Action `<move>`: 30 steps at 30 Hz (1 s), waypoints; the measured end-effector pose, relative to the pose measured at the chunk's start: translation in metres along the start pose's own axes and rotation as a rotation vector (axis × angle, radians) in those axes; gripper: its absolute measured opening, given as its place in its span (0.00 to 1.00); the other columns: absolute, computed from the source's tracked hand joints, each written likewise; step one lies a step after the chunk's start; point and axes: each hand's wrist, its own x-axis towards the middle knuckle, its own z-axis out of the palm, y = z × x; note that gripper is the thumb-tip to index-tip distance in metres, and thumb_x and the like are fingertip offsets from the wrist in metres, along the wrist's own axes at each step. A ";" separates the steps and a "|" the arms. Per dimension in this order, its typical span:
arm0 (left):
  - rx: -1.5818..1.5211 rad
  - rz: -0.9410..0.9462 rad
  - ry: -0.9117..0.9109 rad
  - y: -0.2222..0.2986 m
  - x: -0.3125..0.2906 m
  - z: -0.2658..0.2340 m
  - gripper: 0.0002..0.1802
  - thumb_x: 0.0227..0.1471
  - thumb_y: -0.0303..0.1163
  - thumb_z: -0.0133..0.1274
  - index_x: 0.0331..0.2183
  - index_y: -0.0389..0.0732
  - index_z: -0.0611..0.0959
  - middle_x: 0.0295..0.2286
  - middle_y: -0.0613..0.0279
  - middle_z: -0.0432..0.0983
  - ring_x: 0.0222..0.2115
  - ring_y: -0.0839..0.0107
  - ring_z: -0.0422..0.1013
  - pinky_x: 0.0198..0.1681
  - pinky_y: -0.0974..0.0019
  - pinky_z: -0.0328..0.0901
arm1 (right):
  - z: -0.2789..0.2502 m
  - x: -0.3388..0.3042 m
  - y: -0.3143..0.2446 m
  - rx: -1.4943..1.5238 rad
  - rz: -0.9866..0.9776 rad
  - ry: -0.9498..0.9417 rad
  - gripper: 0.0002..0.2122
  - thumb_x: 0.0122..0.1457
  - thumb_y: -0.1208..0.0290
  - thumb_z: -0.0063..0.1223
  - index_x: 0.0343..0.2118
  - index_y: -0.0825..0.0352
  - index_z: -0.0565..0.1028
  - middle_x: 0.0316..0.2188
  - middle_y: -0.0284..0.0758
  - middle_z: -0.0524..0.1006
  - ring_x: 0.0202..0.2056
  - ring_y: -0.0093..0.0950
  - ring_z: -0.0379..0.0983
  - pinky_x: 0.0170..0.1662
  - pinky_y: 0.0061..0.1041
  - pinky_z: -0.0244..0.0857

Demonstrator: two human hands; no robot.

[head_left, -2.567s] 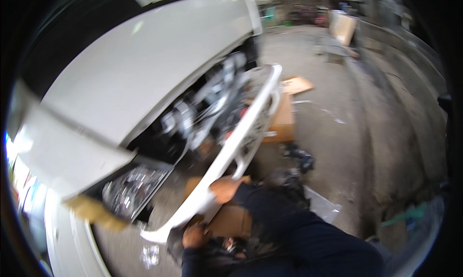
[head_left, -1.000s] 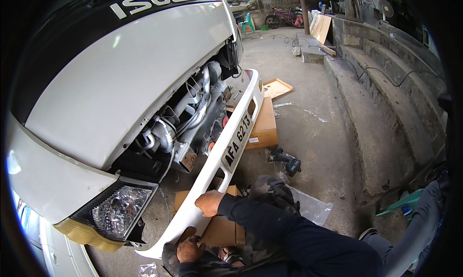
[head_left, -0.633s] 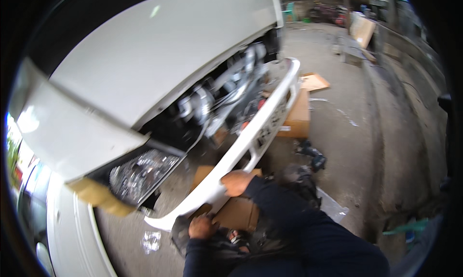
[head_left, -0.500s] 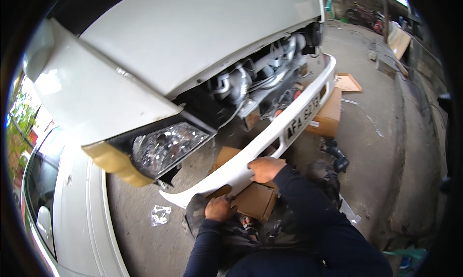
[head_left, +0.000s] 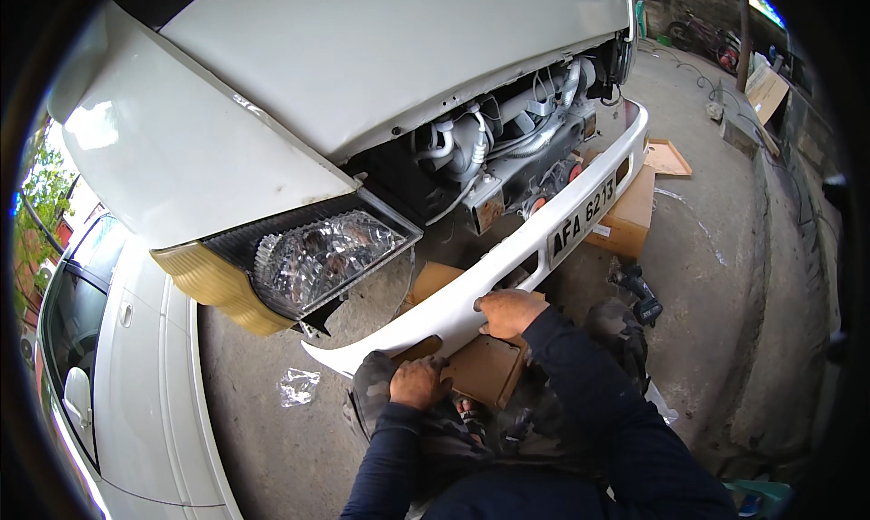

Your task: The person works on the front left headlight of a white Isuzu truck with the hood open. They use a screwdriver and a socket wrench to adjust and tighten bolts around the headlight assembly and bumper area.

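A white car bumper (head_left: pixel 494 264) lies slantwise in front of me, detached from the light-coloured vehicle. My right hand (head_left: pixel 513 313) is closed against the bumper's front face, below its long slot; what its fingers hold, if anything, is hidden. Next to an amber-brown patch (head_left: pixel 419 349) in the bumper's near end, my left hand (head_left: pixel 419 381) has its fingers curled. I cannot make out what is under them. My camouflage-covered knees flank the bumper's near side. Beneath it, between my hands, sits a brown cardboard box (head_left: pixel 485 371).
The vehicle's headlight (head_left: pixel 326 253) and yellowish corner piece (head_left: pixel 222 289) overhang the bumper's left end. A cordless drill (head_left: pixel 640 298) lies by my right knee. Another cardboard box (head_left: pixel 627 219) stands under the bumper's far part. Clear plastic (head_left: pixel 298 387) lies on the concrete; a white car (head_left: pixel 149 366) stands left.
The view has shifted slightly, moving the vehicle and bumper a little within the picture. Both hands keep nearly the same places at the bumper.
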 end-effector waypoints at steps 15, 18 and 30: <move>-0.024 -0.001 -0.006 0.000 -0.001 -0.002 0.23 0.53 0.48 0.58 0.49 0.49 0.83 0.47 0.58 0.79 0.49 0.58 0.75 0.53 0.56 0.67 | 0.001 0.000 0.000 0.002 0.014 -0.023 0.23 0.58 0.59 0.60 0.51 0.72 0.75 0.50 0.50 0.78 0.53 0.45 0.74 0.57 0.40 0.67; -0.020 -0.002 -0.010 0.001 -0.001 -0.004 0.23 0.53 0.48 0.58 0.49 0.49 0.83 0.47 0.58 0.79 0.49 0.58 0.75 0.53 0.56 0.67 | 0.001 0.000 0.000 -0.006 0.016 -0.020 0.24 0.58 0.59 0.60 0.52 0.72 0.75 0.50 0.50 0.78 0.53 0.45 0.74 0.57 0.40 0.67; -0.009 0.020 -0.019 -0.005 0.001 0.005 0.24 0.54 0.49 0.57 0.49 0.48 0.82 0.48 0.58 0.78 0.49 0.59 0.74 0.54 0.56 0.66 | -0.008 -0.002 -0.006 0.056 -0.031 0.018 0.22 0.58 0.61 0.61 0.50 0.71 0.76 0.47 0.49 0.79 0.51 0.44 0.75 0.55 0.38 0.68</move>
